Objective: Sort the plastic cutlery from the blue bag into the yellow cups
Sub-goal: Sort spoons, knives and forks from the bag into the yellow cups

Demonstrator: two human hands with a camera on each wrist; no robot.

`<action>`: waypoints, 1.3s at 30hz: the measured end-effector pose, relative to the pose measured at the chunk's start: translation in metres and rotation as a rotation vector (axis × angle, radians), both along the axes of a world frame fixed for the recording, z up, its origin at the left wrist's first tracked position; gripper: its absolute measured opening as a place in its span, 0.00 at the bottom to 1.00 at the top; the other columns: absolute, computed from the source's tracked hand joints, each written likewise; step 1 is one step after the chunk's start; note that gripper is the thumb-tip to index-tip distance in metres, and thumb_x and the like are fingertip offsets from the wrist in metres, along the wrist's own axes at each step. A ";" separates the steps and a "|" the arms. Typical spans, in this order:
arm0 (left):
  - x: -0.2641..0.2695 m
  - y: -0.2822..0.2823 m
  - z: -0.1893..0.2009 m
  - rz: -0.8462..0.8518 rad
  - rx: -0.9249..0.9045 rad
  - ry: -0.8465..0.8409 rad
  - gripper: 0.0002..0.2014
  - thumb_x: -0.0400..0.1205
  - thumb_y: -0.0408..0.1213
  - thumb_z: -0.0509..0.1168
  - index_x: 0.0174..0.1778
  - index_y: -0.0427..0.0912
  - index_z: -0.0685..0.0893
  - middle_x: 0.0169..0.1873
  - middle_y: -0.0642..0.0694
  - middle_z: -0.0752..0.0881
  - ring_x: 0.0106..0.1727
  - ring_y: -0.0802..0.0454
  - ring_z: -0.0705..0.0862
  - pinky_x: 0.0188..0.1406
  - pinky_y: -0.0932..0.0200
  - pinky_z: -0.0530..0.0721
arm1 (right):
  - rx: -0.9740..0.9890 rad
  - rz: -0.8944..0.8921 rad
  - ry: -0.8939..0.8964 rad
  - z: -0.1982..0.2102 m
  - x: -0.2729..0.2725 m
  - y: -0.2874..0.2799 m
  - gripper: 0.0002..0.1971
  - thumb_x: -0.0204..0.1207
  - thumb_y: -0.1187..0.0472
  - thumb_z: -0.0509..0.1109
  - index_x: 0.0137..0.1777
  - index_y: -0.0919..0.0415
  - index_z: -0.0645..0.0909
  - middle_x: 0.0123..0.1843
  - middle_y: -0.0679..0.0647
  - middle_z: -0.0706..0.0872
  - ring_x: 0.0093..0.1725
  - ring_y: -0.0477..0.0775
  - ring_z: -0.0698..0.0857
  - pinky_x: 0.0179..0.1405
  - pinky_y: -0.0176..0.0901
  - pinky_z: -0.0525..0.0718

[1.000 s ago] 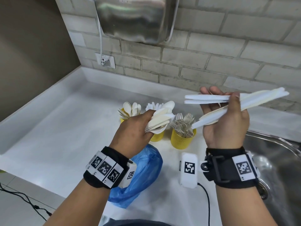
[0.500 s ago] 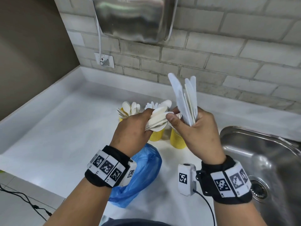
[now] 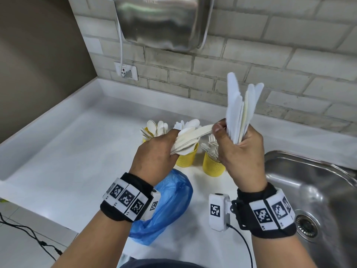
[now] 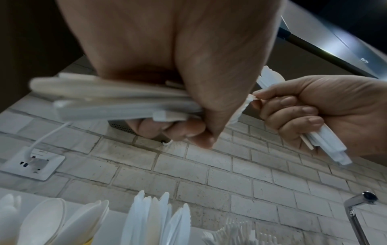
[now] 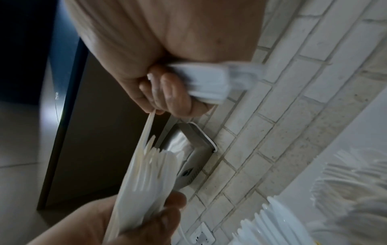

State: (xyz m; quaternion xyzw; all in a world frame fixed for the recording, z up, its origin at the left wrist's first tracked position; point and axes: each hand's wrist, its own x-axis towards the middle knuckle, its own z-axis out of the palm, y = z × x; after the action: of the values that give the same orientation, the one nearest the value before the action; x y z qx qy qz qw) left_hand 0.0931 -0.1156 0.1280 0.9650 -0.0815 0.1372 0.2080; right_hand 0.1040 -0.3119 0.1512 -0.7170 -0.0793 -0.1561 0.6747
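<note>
The left hand [image 3: 154, 153] is closed around a mixed bundle of cutlery [image 3: 188, 140], held roughly level above the yellow cups [image 3: 212, 165]. The right hand [image 3: 241, 151] is clamped on a fan of white knives [image 3: 240, 107] that stand upright, blades up, while its thumb and forefinger pinch the serrated tip of one cream knife [image 3: 204, 130] that projects from the left bundle. Three cups stand in a row on the white counter [image 3: 67, 151]: the left one holds spoons, the middle one knives, the right one forks. The blue bag [image 3: 170, 202] lies crumpled on the counter below the left wrist, just in front of the cups. The steel sink [image 3: 318, 190] borders the counter just right of the fork cup. Left of the cups, the counter runs open to a raised rim. A brick wall [image 3: 270, 55] rises behind the cups, carrying a steel dispenser [image 3: 162, 22] above and a socket [image 3: 126, 71].
</note>
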 end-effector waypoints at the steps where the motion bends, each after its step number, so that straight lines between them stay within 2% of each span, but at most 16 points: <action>1: 0.000 -0.001 0.000 -0.002 0.001 -0.001 0.17 0.80 0.37 0.67 0.66 0.48 0.79 0.40 0.46 0.87 0.39 0.36 0.84 0.31 0.53 0.77 | -0.046 0.023 -0.002 0.000 -0.001 0.002 0.08 0.79 0.60 0.79 0.39 0.57 0.85 0.27 0.43 0.82 0.28 0.46 0.80 0.34 0.40 0.78; 3: -0.001 -0.004 0.001 -0.013 0.011 0.004 0.17 0.81 0.36 0.67 0.66 0.47 0.80 0.41 0.46 0.87 0.40 0.36 0.84 0.31 0.52 0.79 | -0.106 0.060 0.003 0.001 -0.004 0.008 0.10 0.78 0.62 0.80 0.39 0.63 0.85 0.27 0.44 0.83 0.28 0.44 0.81 0.30 0.37 0.79; 5: -0.001 -0.006 0.002 -0.022 0.009 0.000 0.18 0.80 0.36 0.67 0.67 0.46 0.80 0.42 0.46 0.88 0.40 0.37 0.84 0.31 0.53 0.78 | -0.063 0.023 0.020 0.000 -0.003 0.011 0.09 0.78 0.63 0.80 0.39 0.63 0.85 0.28 0.45 0.84 0.28 0.46 0.81 0.31 0.39 0.79; 7: -0.002 -0.005 0.002 -0.020 0.015 -0.008 0.17 0.80 0.36 0.67 0.66 0.46 0.80 0.41 0.45 0.87 0.39 0.36 0.84 0.31 0.52 0.79 | 0.131 -0.042 0.084 -0.001 0.000 0.010 0.10 0.79 0.62 0.79 0.38 0.59 0.82 0.24 0.48 0.79 0.22 0.51 0.76 0.27 0.43 0.76; 9: -0.002 -0.005 0.002 -0.021 0.025 -0.016 0.16 0.80 0.36 0.66 0.65 0.45 0.80 0.41 0.45 0.87 0.39 0.35 0.84 0.31 0.50 0.82 | 0.303 -0.005 0.163 -0.001 0.001 0.010 0.11 0.81 0.63 0.77 0.39 0.61 0.79 0.19 0.52 0.71 0.16 0.53 0.67 0.22 0.39 0.69; 12: -0.003 -0.008 0.003 -0.035 0.031 -0.025 0.17 0.80 0.36 0.67 0.65 0.45 0.80 0.43 0.46 0.88 0.40 0.37 0.85 0.31 0.53 0.77 | 0.259 0.093 0.184 -0.002 -0.002 0.018 0.11 0.82 0.64 0.76 0.41 0.65 0.77 0.19 0.54 0.68 0.15 0.52 0.64 0.18 0.37 0.66; 16: -0.004 -0.006 0.004 -0.028 0.032 -0.031 0.17 0.80 0.36 0.67 0.65 0.45 0.80 0.42 0.46 0.88 0.39 0.36 0.84 0.30 0.54 0.74 | 0.313 0.004 0.161 -0.003 0.003 0.017 0.12 0.86 0.62 0.72 0.43 0.70 0.82 0.21 0.59 0.75 0.16 0.54 0.68 0.18 0.38 0.69; 18: -0.004 -0.003 0.003 -0.021 0.033 -0.035 0.17 0.80 0.36 0.67 0.65 0.46 0.79 0.43 0.46 0.87 0.38 0.35 0.84 0.30 0.55 0.74 | 0.504 -0.063 0.152 0.003 0.009 0.009 0.10 0.88 0.63 0.68 0.50 0.71 0.81 0.34 0.66 0.88 0.19 0.54 0.71 0.19 0.39 0.70; 20: -0.003 -0.001 0.002 -0.010 0.014 -0.037 0.17 0.80 0.36 0.66 0.65 0.46 0.78 0.42 0.46 0.87 0.37 0.35 0.82 0.31 0.55 0.72 | 0.687 -0.129 0.165 0.009 0.015 0.000 0.06 0.89 0.64 0.64 0.51 0.68 0.75 0.46 0.70 0.92 0.22 0.54 0.75 0.20 0.40 0.73; 24: -0.002 -0.001 0.001 -0.021 -0.133 0.007 0.12 0.81 0.36 0.68 0.60 0.45 0.79 0.37 0.50 0.81 0.35 0.43 0.76 0.32 0.55 0.72 | 0.842 -0.231 0.173 0.016 0.022 -0.014 0.03 0.88 0.65 0.63 0.51 0.63 0.74 0.41 0.66 0.92 0.28 0.58 0.83 0.29 0.43 0.81; 27: 0.000 -0.004 -0.001 -0.057 -0.334 0.109 0.08 0.81 0.34 0.70 0.53 0.44 0.80 0.35 0.51 0.84 0.38 0.45 0.81 0.36 0.50 0.80 | 0.891 -0.250 0.132 0.016 0.021 -0.014 0.03 0.88 0.64 0.63 0.58 0.62 0.74 0.33 0.59 0.84 0.36 0.63 0.89 0.41 0.54 0.89; 28: 0.000 -0.005 -0.001 -0.069 -0.415 0.152 0.06 0.82 0.34 0.70 0.50 0.44 0.81 0.35 0.49 0.85 0.39 0.45 0.83 0.40 0.49 0.83 | 0.881 -0.247 0.105 0.017 0.021 -0.012 0.03 0.88 0.65 0.63 0.58 0.61 0.73 0.32 0.57 0.80 0.34 0.63 0.88 0.38 0.55 0.89; 30: -0.002 -0.009 0.000 -0.082 -0.524 0.206 0.04 0.83 0.34 0.71 0.47 0.44 0.82 0.34 0.47 0.87 0.40 0.47 0.86 0.42 0.57 0.83 | 0.798 -0.223 0.038 0.018 0.019 -0.008 0.03 0.87 0.68 0.62 0.55 0.60 0.71 0.32 0.57 0.75 0.24 0.59 0.79 0.28 0.47 0.82; 33: -0.002 -0.011 0.001 -0.082 -0.560 0.213 0.04 0.84 0.35 0.71 0.46 0.43 0.83 0.34 0.46 0.88 0.39 0.48 0.86 0.41 0.60 0.81 | 0.460 -0.130 -0.039 0.015 0.017 -0.003 0.05 0.85 0.69 0.68 0.50 0.60 0.77 0.28 0.53 0.75 0.18 0.53 0.69 0.23 0.41 0.73; 36: -0.001 -0.009 0.000 -0.067 -0.543 0.214 0.03 0.83 0.35 0.71 0.47 0.44 0.83 0.35 0.47 0.88 0.40 0.48 0.87 0.42 0.58 0.83 | 0.043 0.013 -0.027 0.012 0.011 0.000 0.05 0.81 0.62 0.77 0.44 0.57 0.85 0.26 0.44 0.80 0.22 0.45 0.75 0.27 0.38 0.75; 39: 0.000 -0.007 0.000 -0.046 -0.485 0.217 0.04 0.82 0.34 0.71 0.48 0.47 0.83 0.36 0.49 0.87 0.42 0.48 0.87 0.44 0.51 0.84 | -0.139 0.105 0.019 0.011 0.007 0.004 0.07 0.77 0.58 0.82 0.47 0.60 0.89 0.31 0.57 0.86 0.27 0.46 0.81 0.29 0.38 0.80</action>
State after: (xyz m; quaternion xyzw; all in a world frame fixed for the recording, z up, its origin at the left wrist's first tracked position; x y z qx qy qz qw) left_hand 0.0930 -0.1229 0.1278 0.8939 -0.0454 0.0437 0.4438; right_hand 0.1111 -0.3074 0.1622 -0.7584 -0.1210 -0.1076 0.6313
